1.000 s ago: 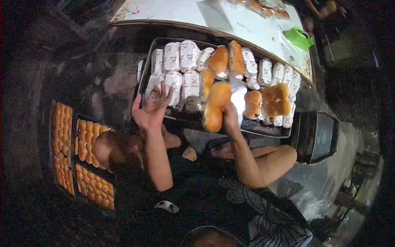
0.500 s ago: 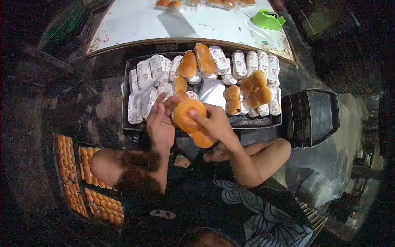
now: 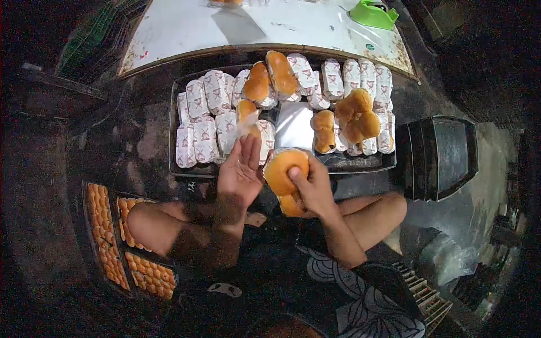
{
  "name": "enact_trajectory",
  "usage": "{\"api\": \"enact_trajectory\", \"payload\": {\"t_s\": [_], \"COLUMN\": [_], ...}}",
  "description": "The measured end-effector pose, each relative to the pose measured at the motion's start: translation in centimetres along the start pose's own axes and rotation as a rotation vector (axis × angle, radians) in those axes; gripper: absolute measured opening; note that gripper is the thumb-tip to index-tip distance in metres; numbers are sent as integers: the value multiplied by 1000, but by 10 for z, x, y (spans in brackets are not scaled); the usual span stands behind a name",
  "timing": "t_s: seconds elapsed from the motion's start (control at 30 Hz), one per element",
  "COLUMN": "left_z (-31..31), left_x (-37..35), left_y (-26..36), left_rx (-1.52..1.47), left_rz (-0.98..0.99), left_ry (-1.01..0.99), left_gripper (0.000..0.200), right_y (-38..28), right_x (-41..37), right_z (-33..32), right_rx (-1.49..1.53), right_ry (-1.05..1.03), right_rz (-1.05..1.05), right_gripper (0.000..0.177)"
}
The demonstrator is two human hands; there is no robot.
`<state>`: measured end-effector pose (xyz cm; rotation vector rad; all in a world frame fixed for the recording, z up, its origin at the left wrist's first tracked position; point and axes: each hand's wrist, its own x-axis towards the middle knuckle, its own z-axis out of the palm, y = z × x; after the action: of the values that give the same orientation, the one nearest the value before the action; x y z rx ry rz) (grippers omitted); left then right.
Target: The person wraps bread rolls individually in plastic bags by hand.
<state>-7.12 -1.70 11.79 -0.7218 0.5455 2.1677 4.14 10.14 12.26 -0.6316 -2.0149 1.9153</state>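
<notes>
My right hand grips a pair of joined golden buns just in front of the dark tray. Right beside the buns, my left hand is open with the palm up and fingers spread, empty. The tray holds rows of paper-wrapped buns, a few bare buns on top and a loose white wrapper sheet in the middle.
A white table with a green tape dispenser lies beyond the tray. Trays of small orange buns sit on the floor at left. Dark stacked trays stand at right. My bare knees flank the hands.
The right hand brought the paired buns from over the tray down toward my lap. The left hand left the wrapped buns, met the buns, then opened beside them.
</notes>
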Motion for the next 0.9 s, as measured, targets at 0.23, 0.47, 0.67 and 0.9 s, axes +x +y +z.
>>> {"api": "enact_trajectory", "payload": {"t_s": [0.23,0.47,0.67,0.9], "left_z": [14,8,14,-31], "left_x": [-16,-18,-3,20], "left_y": [-16,-19,-20,-22], "left_rx": [370,622,602,1036], "left_rz": [217,213,101,175], "left_ry": [-372,-350,-336,-348], "left_gripper": [37,44,31,22], "right_y": [-64,-49,-21,5], "right_x": [30,25,18,2], "right_z": [-2,-6,-11,-32], "right_rx": [-597,-312,18,357], "right_ry": [72,-101,-38,-409], "right_rz": [-403,-146,-96,-99], "right_gripper": [50,47,50,41]}}
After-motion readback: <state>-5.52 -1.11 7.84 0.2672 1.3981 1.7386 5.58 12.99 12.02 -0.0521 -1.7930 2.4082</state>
